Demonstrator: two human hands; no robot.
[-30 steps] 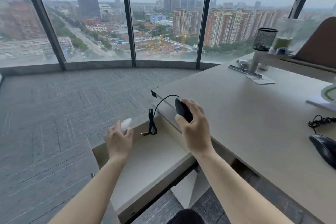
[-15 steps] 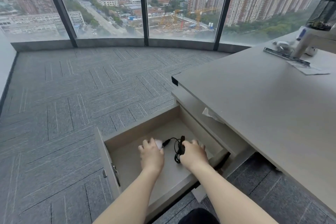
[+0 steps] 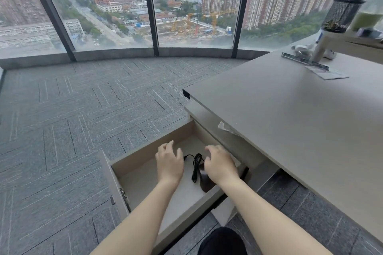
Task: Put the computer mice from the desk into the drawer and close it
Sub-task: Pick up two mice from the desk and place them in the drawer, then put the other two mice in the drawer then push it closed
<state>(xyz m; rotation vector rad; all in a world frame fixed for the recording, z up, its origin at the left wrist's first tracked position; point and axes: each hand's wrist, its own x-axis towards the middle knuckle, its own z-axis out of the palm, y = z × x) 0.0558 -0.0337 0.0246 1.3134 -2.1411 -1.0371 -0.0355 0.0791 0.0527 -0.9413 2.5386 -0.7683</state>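
The open drawer [image 3: 145,152] juts out from under the desk [image 3: 290,122]. A black mouse [image 3: 206,183] lies on the drawer floor, and its coiled black cable [image 3: 195,164] rests between my hands. My left hand [image 3: 170,163] hovers over the drawer with fingers spread and nothing visible in it. My right hand [image 3: 220,164] is above the black mouse, fingers apart, not gripping it. The white mouse is out of sight, possibly under my left hand.
A black mesh pen cup [image 3: 342,13] stands on a white riser [image 3: 323,47] at the desk's far right, with a metal ruler [image 3: 304,61] and a paper [image 3: 327,74] nearby. Grey carpet [image 3: 83,109] stretches left toward the windows. A dark knee [image 3: 222,242] is below the drawer.
Both hands carried the mice down from desk height into the drawer. They have since lifted and spread their fingers, leaving the black mouse and cable lying on the drawer floor.
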